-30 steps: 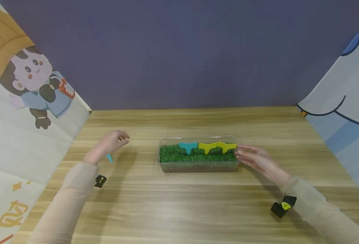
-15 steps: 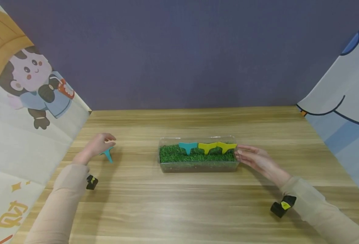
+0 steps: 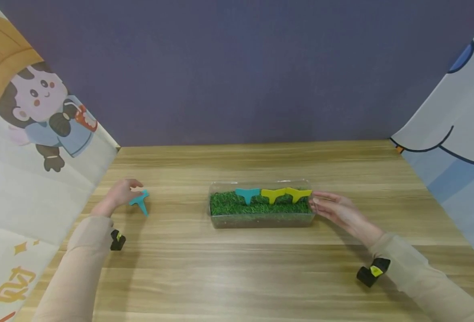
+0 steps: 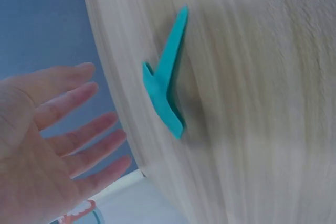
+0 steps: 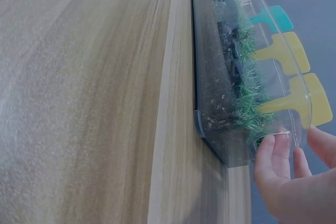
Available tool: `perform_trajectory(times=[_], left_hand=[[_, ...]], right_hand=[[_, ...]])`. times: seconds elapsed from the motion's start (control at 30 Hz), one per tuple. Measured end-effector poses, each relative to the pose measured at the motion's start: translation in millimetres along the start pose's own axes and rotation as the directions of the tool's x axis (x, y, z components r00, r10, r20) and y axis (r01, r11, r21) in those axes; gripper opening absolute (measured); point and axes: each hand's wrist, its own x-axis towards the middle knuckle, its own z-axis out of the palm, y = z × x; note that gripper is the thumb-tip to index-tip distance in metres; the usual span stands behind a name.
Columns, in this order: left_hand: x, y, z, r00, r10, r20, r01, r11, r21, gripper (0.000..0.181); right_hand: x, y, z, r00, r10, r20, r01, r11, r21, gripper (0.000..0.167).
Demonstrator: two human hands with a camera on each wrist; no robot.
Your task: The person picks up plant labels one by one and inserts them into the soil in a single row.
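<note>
A teal T-shaped plant label point(image 3: 141, 202) lies on the table at the left, its pointed stem towards the front. My left hand point(image 3: 120, 193) hovers right beside it; in the left wrist view the fingers of that hand point(image 4: 63, 135) are spread apart, with nothing between them and the label point(image 4: 164, 82). A clear planter box point(image 3: 262, 222) with green artificial grass stands mid-table. One teal label point(image 3: 247, 194) and two yellow labels, the middle one point(image 3: 273, 195) and the right one point(image 3: 299, 194), stand upright in the grass. My right hand point(image 3: 343, 215) touches the box's right end with extended, slightly bent fingers.
The wooden tabletop point(image 3: 229, 273) runs back to a dark blue-purple wall point(image 3: 237, 71). White cartoon-printed sheets flank it, the left sheet point(image 3: 27, 192) and the right sheet point(image 3: 462, 129). Each wrist carries a small black camera, the left one point(image 3: 117, 240) and the right one point(image 3: 371, 272).
My left hand has moved left and slightly towards me, uncovering more of the loose teal label, which stays on the table. The right hand and planter box have not visibly moved.
</note>
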Motion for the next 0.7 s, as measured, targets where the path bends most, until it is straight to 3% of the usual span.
perform_trajectory(times=[0.23,0.5,0.7], left_hand=[[0.2,-10.7,3.0,0.995,-0.081,0.05,0.08,0.997,0.018,0.047],[0.7,-15.7,6.7,0.99,-0.097,0.097,0.096,0.995,0.018,0.052],[1.7,-17.8,8.4,0.985,-0.109,0.137,0.11,0.994,0.0,0.058]], right_hand=[[0.1,0.1,0.7,1.0,-0.004,0.002,0.004,1.0,0.015,0.051],[0.2,-0.2,1.0,1.0,-0.008,0.006,0.008,1.0,-0.006,0.057],[-0.4,0.3,0.4,1.0,-0.01,0.005,0.01,1.0,0.015,0.046]])
